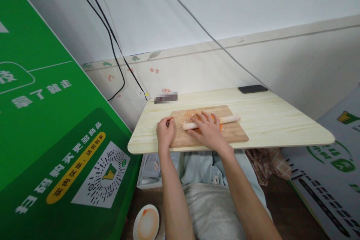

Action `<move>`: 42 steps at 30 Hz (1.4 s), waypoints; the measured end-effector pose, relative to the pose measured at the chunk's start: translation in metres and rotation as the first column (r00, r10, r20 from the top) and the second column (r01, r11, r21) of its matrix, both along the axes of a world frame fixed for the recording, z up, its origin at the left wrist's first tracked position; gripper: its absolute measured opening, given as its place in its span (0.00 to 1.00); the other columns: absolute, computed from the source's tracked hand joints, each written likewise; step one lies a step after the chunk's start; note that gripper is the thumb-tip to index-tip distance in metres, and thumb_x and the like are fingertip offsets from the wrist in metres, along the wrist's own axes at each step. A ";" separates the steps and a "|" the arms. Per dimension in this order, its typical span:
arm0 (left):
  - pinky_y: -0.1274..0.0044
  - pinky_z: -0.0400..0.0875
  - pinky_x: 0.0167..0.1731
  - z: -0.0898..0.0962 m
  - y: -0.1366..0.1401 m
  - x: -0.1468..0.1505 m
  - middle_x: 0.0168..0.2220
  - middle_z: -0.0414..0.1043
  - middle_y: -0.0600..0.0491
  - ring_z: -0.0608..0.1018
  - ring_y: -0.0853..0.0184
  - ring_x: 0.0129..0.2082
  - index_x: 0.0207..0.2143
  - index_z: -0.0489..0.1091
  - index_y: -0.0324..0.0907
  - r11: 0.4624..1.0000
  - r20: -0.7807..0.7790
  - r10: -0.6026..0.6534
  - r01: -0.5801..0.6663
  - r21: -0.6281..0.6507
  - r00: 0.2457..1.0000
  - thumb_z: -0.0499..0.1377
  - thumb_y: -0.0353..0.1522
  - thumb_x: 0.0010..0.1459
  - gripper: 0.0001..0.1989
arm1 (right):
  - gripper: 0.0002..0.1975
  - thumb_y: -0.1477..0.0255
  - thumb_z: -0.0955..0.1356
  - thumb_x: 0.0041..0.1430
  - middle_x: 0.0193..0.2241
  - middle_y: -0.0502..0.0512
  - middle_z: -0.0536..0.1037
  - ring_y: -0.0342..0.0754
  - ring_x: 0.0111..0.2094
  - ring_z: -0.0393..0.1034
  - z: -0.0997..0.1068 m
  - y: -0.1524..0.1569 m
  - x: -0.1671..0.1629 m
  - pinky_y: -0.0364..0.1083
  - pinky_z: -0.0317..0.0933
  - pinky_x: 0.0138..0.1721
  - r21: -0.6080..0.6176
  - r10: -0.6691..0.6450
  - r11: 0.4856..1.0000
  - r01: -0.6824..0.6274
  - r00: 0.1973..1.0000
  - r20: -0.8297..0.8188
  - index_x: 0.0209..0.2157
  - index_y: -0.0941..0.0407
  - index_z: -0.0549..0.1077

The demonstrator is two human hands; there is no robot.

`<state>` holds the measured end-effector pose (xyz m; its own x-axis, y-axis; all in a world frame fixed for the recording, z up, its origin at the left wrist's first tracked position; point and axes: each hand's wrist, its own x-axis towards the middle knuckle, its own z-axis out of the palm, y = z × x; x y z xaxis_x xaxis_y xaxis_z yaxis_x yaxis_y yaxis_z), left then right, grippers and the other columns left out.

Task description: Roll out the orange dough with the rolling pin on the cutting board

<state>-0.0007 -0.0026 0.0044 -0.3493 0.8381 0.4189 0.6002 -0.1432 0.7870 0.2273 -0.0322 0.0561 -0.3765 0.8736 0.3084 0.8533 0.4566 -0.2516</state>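
A wooden cutting board [236, 135] lies on the pale table near its front edge. My right hand [208, 129] rests palm down across a light wooden rolling pin [232, 119], its fingers stretched out and spread. Orange and whitish bits [221, 127] lie on the board under and around the pin; their kind is too small to tell. At the board's left edge, my left hand [165, 132] is closed with curled fingers, holding the edge. Part of that grip is hidden.
The wood-patterned table [287, 127] stands against a white wall. A black phone [253, 89] and a blurred dark object [165, 98] lie at its back. Cables hang at the wall. A green panel [56, 120] rises at left; a stained white plate [146, 223] sits low down.
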 end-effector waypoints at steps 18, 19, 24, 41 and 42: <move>0.63 0.80 0.58 0.001 -0.002 0.001 0.48 0.87 0.45 0.85 0.55 0.49 0.44 0.83 0.45 1.000 -0.010 0.002 -0.002 0.004 1.000 0.57 0.34 0.68 0.13 | 0.29 0.52 0.67 0.78 0.74 0.62 0.73 0.64 0.77 0.59 0.005 -0.003 0.001 0.69 0.41 0.78 -0.048 0.018 0.999 -0.017 1.000 0.017 0.72 0.48 0.74; 0.63 0.79 0.58 0.001 -0.002 0.000 0.48 0.87 0.45 0.85 0.55 0.49 0.44 0.83 0.45 1.000 -0.011 0.002 -0.002 0.003 1.000 0.57 0.34 0.68 0.13 | 0.28 0.52 0.68 0.77 0.73 0.62 0.73 0.65 0.77 0.59 0.007 0.001 -0.002 0.68 0.43 0.78 -0.052 0.011 0.999 -0.011 1.000 0.014 0.71 0.49 0.75; 0.62 0.79 0.58 -0.001 -0.002 0.000 0.48 0.87 0.45 0.85 0.55 0.49 0.45 0.83 0.45 1.000 -0.012 0.000 0.000 0.011 1.000 0.57 0.34 0.69 0.13 | 0.27 0.53 0.68 0.77 0.72 0.61 0.75 0.64 0.76 0.61 0.009 0.005 -0.005 0.67 0.44 0.77 -0.051 0.020 0.999 -0.020 1.000 0.000 0.69 0.49 0.77; 0.63 0.79 0.58 0.000 -0.001 0.000 0.48 0.87 0.45 0.85 0.55 0.49 0.45 0.83 0.44 1.000 -0.020 0.003 -0.003 -0.007 1.000 0.57 0.34 0.69 0.13 | 0.26 0.53 0.69 0.77 0.72 0.61 0.75 0.65 0.75 0.61 0.009 0.006 -0.008 0.67 0.44 0.76 -0.043 0.006 0.999 -0.006 1.000 -0.010 0.68 0.50 0.78; 0.63 0.79 0.58 -0.001 -0.001 0.000 0.48 0.87 0.45 0.85 0.55 0.49 0.45 0.83 0.44 1.000 -0.018 0.006 -0.006 -0.004 1.000 0.57 0.34 0.69 0.13 | 0.26 0.53 0.69 0.77 0.73 0.61 0.75 0.65 0.75 0.61 0.008 0.004 -0.008 0.67 0.44 0.77 -0.037 0.003 0.999 -0.003 1.000 -0.010 0.69 0.50 0.77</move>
